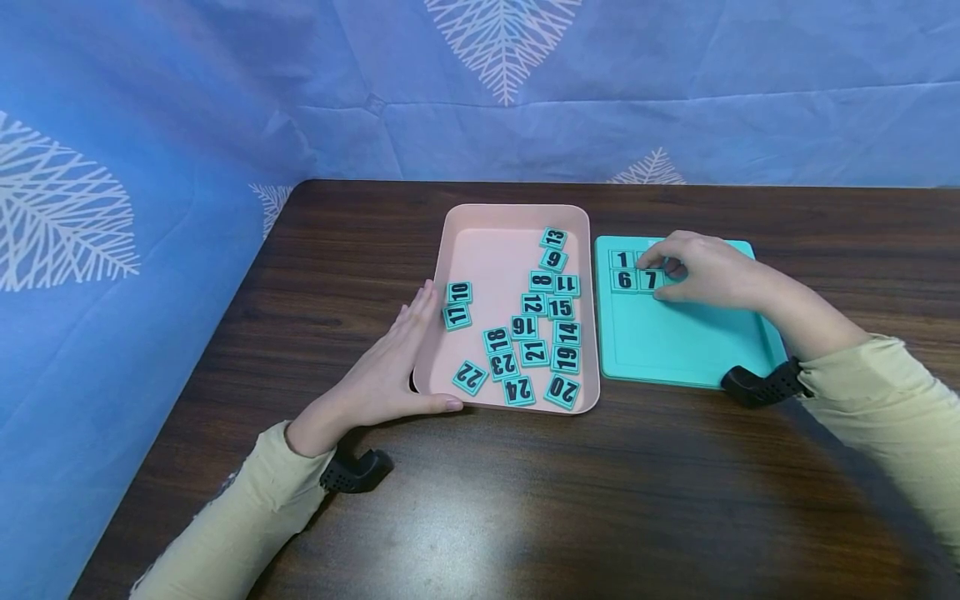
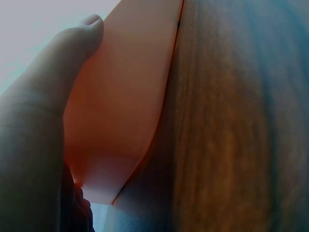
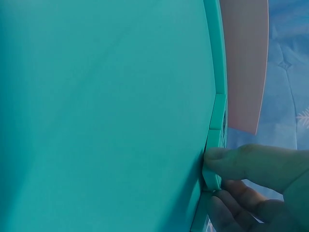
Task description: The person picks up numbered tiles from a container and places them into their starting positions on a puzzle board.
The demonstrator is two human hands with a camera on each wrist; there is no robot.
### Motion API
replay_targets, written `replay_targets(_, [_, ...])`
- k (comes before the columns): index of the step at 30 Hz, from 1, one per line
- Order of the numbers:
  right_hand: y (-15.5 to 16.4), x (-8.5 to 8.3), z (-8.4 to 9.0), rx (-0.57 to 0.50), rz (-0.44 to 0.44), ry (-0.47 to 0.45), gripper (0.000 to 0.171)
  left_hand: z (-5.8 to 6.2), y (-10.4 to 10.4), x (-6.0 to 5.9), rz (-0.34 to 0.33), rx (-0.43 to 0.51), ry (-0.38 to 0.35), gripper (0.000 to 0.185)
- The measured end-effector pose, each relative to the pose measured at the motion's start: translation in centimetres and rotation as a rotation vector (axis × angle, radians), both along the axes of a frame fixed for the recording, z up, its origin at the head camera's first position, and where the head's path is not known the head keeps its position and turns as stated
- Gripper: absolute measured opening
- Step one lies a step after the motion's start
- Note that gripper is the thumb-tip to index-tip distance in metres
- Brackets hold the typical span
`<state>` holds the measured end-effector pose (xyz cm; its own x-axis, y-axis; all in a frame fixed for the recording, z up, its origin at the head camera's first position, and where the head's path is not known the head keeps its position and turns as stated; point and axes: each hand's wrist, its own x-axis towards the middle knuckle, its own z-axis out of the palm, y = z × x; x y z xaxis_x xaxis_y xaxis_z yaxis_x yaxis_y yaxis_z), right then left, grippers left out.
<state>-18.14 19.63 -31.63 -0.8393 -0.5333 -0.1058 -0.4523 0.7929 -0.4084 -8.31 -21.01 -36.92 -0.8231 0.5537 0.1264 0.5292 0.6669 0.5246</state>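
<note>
Straight fingers of my left hand (image 1: 390, 367) lie along the left side of a pink tray (image 1: 487, 233), the thumb against its front edge. In the left wrist view the thumb (image 2: 72, 48) rests near the tray's wall (image 2: 125, 87). Over the upper part of a teal board (image 1: 675, 350), my right hand (image 1: 708, 271) pinches a number tile marked 7 (image 1: 649, 281). That tile (image 3: 211, 159) looks slightly tilted under the thumb in the right wrist view. Tiles 1 (image 1: 621, 259) and 6 (image 1: 623, 281) sit beside it; the fingers hide part of the top row.
Several loose number tiles (image 1: 534, 353) lie in the tray, most on its right side, with 10 (image 1: 459, 292) near the left wall. Tray and board stand side by side on a dark wooden table (image 1: 525, 500). A blue patterned cloth (image 1: 360, 83) hangs behind.
</note>
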Motion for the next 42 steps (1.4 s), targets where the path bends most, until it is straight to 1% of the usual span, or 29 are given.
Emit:
replay_targets(20, [-0.2,0.1,0.0,0.002,-0.01,-0.002,0.041,-0.1,0.1,0.1,0.018,-0.012,-0.021,0.124])
replay_targets(24, [-0.3,0.1,0.3,0.006,-0.005,0.0,0.041,-0.1,0.1,0.0,0.015,-0.01,-0.017,0.124])
replay_targets(28, [-0.7,-0.1,1.0,0.016,0.007,0.016,0.041,0.0,0.1,0.0,0.01,-0.004,-0.017,0.124])
replay_targets(32, [-1.6,-0.2,2.0,0.007,0.01,0.053,0.04,0.0,0.1,-0.1,0.009,-0.003,-0.015,0.124])
replay_targets(36, [-3.1,-0.2,3.0,-0.03,0.021,0.076,0.037,0.0,0.1,-0.2,0.007,-0.004,-0.014,0.125])
replay_targets(39, [-4.6,-0.3,3.3,-0.061,0.052,0.087,0.034,0.0,0.1,-0.1,0.008,-0.001,-0.018,0.125])
replay_targets(42, [-6.1,-0.5,3.3,-0.089,0.094,0.1,0.03,0.0,0.1,0.0,0.009,-0.001,-0.018,0.125])
